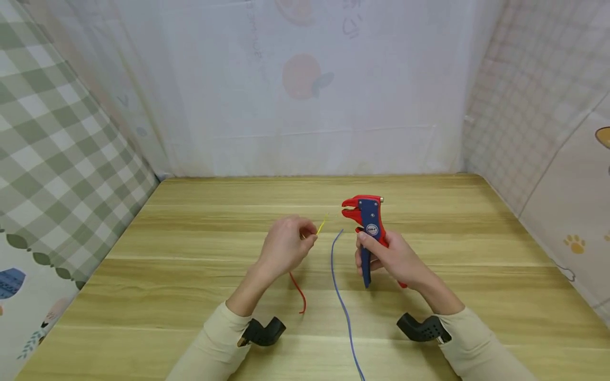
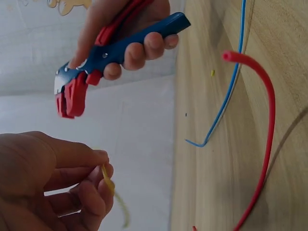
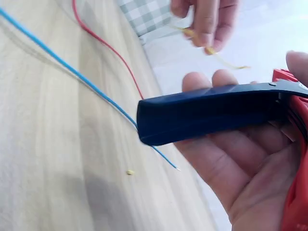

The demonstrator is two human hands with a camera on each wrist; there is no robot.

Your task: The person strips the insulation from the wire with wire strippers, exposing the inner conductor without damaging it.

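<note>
My left hand (image 1: 286, 246) pinches a short yellow wire (image 1: 322, 225) between thumb and fingers, its free end pointing up and right. In the right wrist view this yellow wire (image 3: 224, 61) is blurred, with a thin pale stretch near its tip. A red and blue wire stripper (image 1: 369, 214) is gripped by my right hand (image 1: 395, 259), fingers round the handles. Its red jaws face left and stand apart, a small gap away from the yellow wire. Below, a blue wire (image 1: 347, 317) lies on the table, its end (image 3: 177, 168) showing a bare pale tip.
A red wire (image 1: 299, 290) lies curved beside my left wrist, partly hidden by the forearm. A small yellow scrap (image 2: 212, 73) and a tiny blue scrap (image 2: 186, 114) lie on the wooden table (image 1: 190, 227). Cloth walls (image 1: 305, 132) border the table's back and sides.
</note>
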